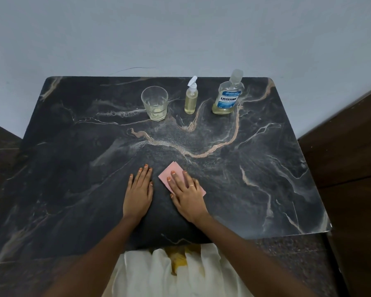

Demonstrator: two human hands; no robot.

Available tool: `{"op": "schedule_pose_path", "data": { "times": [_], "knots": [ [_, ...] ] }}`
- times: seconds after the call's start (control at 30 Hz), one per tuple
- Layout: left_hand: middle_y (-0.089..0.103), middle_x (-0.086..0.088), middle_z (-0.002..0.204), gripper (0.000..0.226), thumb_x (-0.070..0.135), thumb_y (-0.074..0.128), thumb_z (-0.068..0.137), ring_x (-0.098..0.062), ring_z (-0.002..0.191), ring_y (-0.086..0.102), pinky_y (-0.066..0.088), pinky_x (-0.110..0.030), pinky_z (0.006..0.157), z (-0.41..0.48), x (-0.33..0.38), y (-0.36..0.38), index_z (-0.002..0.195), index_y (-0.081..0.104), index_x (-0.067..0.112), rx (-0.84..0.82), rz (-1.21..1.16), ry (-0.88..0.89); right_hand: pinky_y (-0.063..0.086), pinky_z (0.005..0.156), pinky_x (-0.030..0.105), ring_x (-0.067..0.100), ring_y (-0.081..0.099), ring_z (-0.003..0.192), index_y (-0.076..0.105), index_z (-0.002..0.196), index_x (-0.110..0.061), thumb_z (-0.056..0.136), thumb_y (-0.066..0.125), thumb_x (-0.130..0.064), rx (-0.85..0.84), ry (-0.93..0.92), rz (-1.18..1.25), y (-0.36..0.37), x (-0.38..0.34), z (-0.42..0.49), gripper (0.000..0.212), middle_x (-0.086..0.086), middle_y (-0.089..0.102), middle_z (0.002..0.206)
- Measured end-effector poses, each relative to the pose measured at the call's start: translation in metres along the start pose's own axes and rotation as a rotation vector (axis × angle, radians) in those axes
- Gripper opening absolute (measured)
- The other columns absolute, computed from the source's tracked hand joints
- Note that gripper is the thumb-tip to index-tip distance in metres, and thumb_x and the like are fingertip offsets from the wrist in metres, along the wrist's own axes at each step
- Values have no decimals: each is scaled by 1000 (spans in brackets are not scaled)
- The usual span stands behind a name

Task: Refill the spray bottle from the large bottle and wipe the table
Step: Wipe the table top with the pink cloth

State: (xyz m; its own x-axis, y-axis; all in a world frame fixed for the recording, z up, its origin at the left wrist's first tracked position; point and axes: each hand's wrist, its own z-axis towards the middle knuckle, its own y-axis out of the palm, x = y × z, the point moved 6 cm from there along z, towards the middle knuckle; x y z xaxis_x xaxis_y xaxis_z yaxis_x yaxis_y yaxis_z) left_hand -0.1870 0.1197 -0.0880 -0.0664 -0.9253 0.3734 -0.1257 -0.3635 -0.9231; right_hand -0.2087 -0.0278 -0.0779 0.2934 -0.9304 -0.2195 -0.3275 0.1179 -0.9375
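A: Spray bottle point(190, 101)?
B: Upright at the back of the table point(73, 168), between glass point(155, 103) and large bottle point(228, 97), nozzle toward the wall point(180, 28).
A: Hands?
B: Left hand point(138, 194) flat, fingers straight. Right hand point(186, 194) pressing pink cloth point(171, 170).

Along the far side of your table point(73, 168), three items stand in a row: glass point(154, 103) leftmost, spray bottle point(191, 99) in the middle, large bottle point(228, 95) rightmost (all upright, none touching). Near front centre, your left hand point(138, 194) lies flat on the tabletop. Just right of it, your right hand point(187, 196) lies flat on the cloth point(174, 170), which rests on the table and extends past your fingers. The hands are apart, and both are well in front of the row.
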Motion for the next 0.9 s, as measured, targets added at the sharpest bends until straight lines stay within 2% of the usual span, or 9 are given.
{"op": "schedule_pose_path", "data": {
  "times": [0.13,0.23,0.33,0.43,0.5,0.57,0.67,0.77,0.9],
  "knots": [
    [29,-7,150,42,17,37,95,-18,140,22,6,-35,116,-6,5,-6,136,35,10,39,-127,-32,18,109,46,25,9,141,27,140,-26,96,28,-43,42,69,130,-6,-7,-13,48,-4,13,155],
    [33,-8,148,39,18,39,95,-18,139,24,7,-33,115,-18,14,-7,132,42,8,34,-219,-56,24,107,40,25,18,136,43,132,-26,95,38,-32,129,157,310,-17,-6,-19,38,1,19,153],
    [39,-7,144,39,27,47,92,-20,135,32,19,-34,112,-29,23,-7,127,49,11,17,-283,-79,33,103,35,28,31,124,47,129,-23,90,48,-17,199,329,442,-23,3,-27,39,10,31,144],
    [53,-2,122,34,34,54,87,-16,108,49,40,-30,90,-32,32,-7,115,55,15,0,-312,-119,39,97,31,25,39,110,49,128,-22,87,54,-8,188,398,550,-24,6,-26,44,9,38,128],
    [55,2,101,28,32,56,85,-11,85,53,43,-25,69,-32,35,-7,108,56,17,-26,-386,-197,39,94,23,22,42,106,54,123,-18,84,57,-1,188,421,650,-24,9,-21,42,10,41,121],
    [59,2,87,19,25,57,85,-12,73,55,44,-26,62,-29,37,-8,101,57,15,-27,-458,-256,38,86,8,16,47,95,59,115,-12,80,57,8,199,445,738,-26,14,-15,40,12,44,116],
    [62,-2,77,9,17,58,84,-16,67,58,49,-33,62,-24,36,-14,92,60,12,5,-515,-288,35,71,-5,10,46,82,63,106,-6,77,59,13,232,467,792,-29,17,-7,35,14,49,109],
    [63,-4,76,7,14,59,83,-19,68,59,49,-34,63,-15,27,-23,88,61,10,42,-542,-312,35,67,-6,10,49,83,64,106,-4,77,63,9,238,460,800,-33,12,5,32,12,53,107],
    [62,-1,74,5,13,59,82,-18,67,58,45,-29,59,4,6,-38,87,61,12,92,-550,-355,36,68,-5,9,51,83,64,106,-4,78,63,5,253,417,811,-45,-3,33,30,12,55,107]
  ]
}}
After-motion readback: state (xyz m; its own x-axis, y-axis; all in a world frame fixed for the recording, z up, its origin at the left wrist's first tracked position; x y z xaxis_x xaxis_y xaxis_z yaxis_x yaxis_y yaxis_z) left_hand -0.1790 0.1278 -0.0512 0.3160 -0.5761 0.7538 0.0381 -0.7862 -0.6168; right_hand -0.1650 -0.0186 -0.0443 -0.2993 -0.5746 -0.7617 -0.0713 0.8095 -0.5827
